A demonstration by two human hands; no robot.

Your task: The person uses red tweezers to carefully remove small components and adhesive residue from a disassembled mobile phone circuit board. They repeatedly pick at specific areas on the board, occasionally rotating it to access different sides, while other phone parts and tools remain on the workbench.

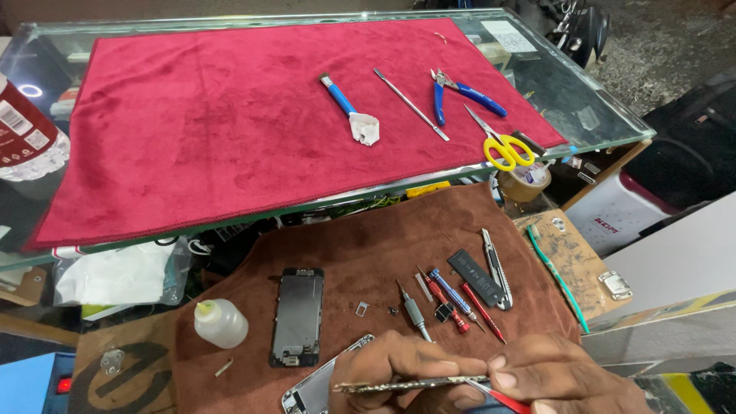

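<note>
My left hand (402,366) is curled at the bottom edge over a silver phone frame (314,392) that lies on a brown cloth (368,241). Thin metal tweezers (383,386) run leftward under its fingers, the tip over the frame. My right hand (563,377) pinches the back end of the tweezers, and a red-handled tool (507,399) sticks out beneath its thumb. A detached dark phone screen panel (297,318) lies just left of the hands.
On the brown cloth are a white squeeze bottle (220,323), several small screwdrivers (448,300), a black battery (478,277) and a utility knife (497,268). Beyond, a glass table's red cloth (230,123) bears a blue brush (341,97), metal spudger (410,103), blue pliers (460,92) and yellow scissors (504,147).
</note>
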